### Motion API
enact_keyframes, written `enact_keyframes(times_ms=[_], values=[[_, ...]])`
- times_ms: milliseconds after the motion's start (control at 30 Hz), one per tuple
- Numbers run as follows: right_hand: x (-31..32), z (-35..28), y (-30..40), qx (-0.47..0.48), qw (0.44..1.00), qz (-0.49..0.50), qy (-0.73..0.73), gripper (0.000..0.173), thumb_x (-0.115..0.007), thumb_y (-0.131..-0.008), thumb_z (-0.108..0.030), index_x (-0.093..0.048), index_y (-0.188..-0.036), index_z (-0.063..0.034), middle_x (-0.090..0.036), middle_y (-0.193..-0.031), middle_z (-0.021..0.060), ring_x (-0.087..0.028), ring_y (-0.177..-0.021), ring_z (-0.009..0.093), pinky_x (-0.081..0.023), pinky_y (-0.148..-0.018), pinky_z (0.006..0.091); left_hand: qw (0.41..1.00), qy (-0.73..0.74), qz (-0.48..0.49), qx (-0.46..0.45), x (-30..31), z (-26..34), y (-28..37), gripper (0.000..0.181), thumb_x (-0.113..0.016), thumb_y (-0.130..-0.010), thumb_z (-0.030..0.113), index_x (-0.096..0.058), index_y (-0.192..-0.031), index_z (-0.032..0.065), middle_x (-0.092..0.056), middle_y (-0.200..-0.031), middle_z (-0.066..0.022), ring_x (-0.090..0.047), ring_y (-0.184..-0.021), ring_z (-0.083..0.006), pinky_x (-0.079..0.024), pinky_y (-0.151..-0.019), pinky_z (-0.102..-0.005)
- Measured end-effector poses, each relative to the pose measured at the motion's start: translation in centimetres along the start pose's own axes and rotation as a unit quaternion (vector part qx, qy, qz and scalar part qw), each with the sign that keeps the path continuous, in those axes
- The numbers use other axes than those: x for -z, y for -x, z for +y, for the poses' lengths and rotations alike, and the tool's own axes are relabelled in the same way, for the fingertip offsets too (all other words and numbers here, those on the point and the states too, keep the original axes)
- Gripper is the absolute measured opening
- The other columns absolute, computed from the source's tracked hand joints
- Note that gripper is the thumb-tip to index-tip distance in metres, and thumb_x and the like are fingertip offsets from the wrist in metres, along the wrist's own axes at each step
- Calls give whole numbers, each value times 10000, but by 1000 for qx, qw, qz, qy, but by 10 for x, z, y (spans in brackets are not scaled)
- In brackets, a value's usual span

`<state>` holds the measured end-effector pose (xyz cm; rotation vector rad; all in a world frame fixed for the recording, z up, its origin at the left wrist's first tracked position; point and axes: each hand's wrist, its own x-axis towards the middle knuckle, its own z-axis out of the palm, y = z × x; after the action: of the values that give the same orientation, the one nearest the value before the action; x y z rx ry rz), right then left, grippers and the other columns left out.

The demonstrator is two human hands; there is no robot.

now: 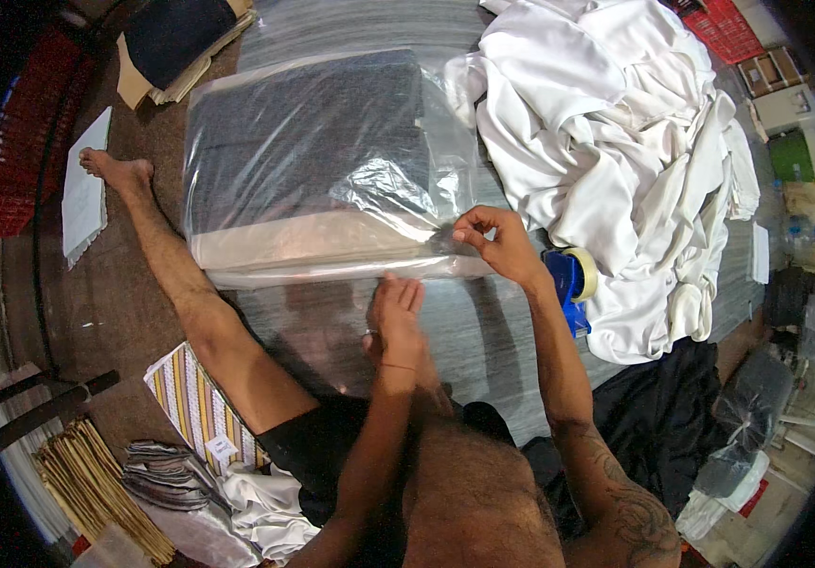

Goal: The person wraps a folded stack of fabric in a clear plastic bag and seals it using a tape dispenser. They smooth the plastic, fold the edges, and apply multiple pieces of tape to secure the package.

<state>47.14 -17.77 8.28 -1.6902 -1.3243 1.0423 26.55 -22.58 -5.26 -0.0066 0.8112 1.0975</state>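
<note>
A clear plastic bag (460,160) lies flat before me around folded dark fabric (308,135), with a beige layer (308,238) along its near side. Blurred, my left hand (398,319) has its fingers stretched out at the bag's near edge and grips nothing visible. At the bag's right near corner, the thumb and fingertips of my right hand (498,241) come together; whether thin plastic is pinched between them is unclear. Just right of that wrist stands a blue tape dispenser (562,280) carrying a roll of pale tape (583,273).
A large heap of white satiny cloth (592,128) covers the right side, with black cloth (656,419) nearer me. My bare leg (201,298) stretches along the left. Another dark folded stack (180,42), striped fabric (198,405) and beige folded sheets (98,490) lie leftward.
</note>
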Motion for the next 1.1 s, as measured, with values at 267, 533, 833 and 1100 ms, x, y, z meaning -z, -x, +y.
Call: enact_keyframes(times_ms=[267,533,833,1100], values=[[-11,2,8,9,999,-32,3,145,-724,-833,-138,-685,-886,-8,-669,-771,27,-524,-693,103,-436,-667,279,997,-50,24,62,-35,-9,-5,477,-638,-929,234,-455,-1246,-73,-523,-1235,-169,-518,-1182,-345,-442,-1034,-432],[-1,-5,-3,18,998,-47,26,133,-715,-839,-132,-687,-894,-15,-668,-768,24,-530,-695,105,-437,-668,276,988,-69,135,-9,-34,1,-15,597,-708,-867,354,-504,-1190,-104,-544,-1223,-241,-581,-1114,-336,-529,-922,-397],[3,-2,-2,-5,999,-33,20,135,-714,-843,-127,-685,-894,-5,-669,-774,27,-539,-706,99,-438,-676,272,937,-298,150,107,-31,39,-8,608,-764,-808,378,-580,-1106,-119,-594,-1162,-269,-615,-1065,-366,-536,-893,-450],[-8,1,5,5,999,-27,16,157,-684,-853,-132,-673,-922,9,-665,-795,91,-563,-710,130,-459,-670,288,529,-760,-23,-378,-41,44,21,720,-668,-857,361,-397,-1345,-93,-199,-1474,-343,-145,-1409,-463,-150,-1119,-600]])
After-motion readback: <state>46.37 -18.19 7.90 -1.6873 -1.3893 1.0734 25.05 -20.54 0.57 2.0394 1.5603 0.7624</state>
